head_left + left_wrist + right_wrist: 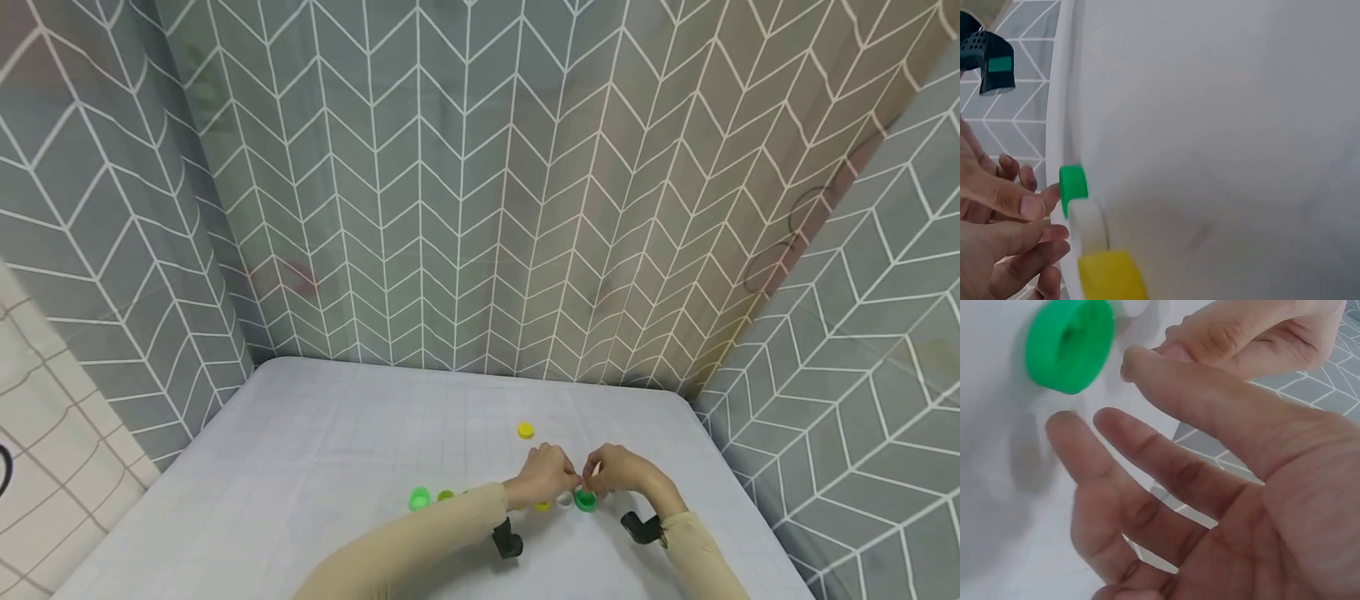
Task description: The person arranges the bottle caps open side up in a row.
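Note:
A green bottle cap [1094, 347], a white cap [1087, 228] and a yellow cap [1112, 275] form a row on the table. My left hand [549, 473] hovers at the row, its fingers bent near the white cap and no object visible in them. Beside it, my right hand [617, 469] is over the green cap [585, 500]. In the right wrist view its fingers are spread apart, the palm holds nothing, and its thumb tip comes close to the left thumb. The green cap sits with its hollow side showing, just beyond the right fingertips.
Farther back lies another yellow cap [525, 430]. To the left are a light green cap [419, 498] and a yellow-green cap [446, 495], partly behind my left sleeve [420, 533]. The white-covered table [322, 433] ends at a patterned curtain [450, 208].

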A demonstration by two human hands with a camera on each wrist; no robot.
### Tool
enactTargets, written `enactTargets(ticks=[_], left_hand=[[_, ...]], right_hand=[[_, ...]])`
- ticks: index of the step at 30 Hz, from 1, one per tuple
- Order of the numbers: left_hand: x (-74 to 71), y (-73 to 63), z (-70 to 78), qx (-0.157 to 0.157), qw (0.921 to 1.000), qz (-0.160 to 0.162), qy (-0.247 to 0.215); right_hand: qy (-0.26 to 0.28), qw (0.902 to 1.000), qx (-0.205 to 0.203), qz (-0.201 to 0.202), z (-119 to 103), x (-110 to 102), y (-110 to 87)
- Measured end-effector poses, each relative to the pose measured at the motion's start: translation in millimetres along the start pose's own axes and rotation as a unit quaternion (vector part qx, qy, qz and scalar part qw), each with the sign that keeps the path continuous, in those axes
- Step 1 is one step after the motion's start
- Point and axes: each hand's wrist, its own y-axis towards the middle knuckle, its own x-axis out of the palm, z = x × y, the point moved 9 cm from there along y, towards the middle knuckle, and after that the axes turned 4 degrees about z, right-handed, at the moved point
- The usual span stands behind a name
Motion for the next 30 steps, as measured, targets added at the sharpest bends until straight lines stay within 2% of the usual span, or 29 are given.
enactTargets(ticks=[5, 10, 13, 17, 25, 30], left_hand=[[-16.4, 2.7, -7.7, 0.0, 0.9997, 0.011, -0.022], [-39.7, 9.9, -15.1, 0.024, 0.9988, 0.041, 0.008], [-55.3, 14.2, -20.4, 0.029, 0.9968, 0.068, 0.03], [-72.3, 17.9, -29.7, 0.012, 0.994, 0.098, 0.048], [-79.5, 20.2, -51.9, -0.036, 0.9926, 0.097, 0.062], [-81.6, 22.6, -66.0, -0.058, 0.9924, 0.095, 0.052]], right_hand=[[0.018, 0.9989, -0.043, 0.012, -13, -5, 7.5], [0.026, 0.9932, -0.101, 0.051, -34, -14, 19.5], [0.021, 0.9909, -0.107, 0.079, -43, -20, 27.9], [0.009, 0.9891, -0.105, 0.103, -54, -23, 38.5], [0.0, 0.9885, -0.102, 0.111, -69, -18, 59.4], [-0.01, 0.9881, -0.104, 0.112, -73, -14, 70.3]])
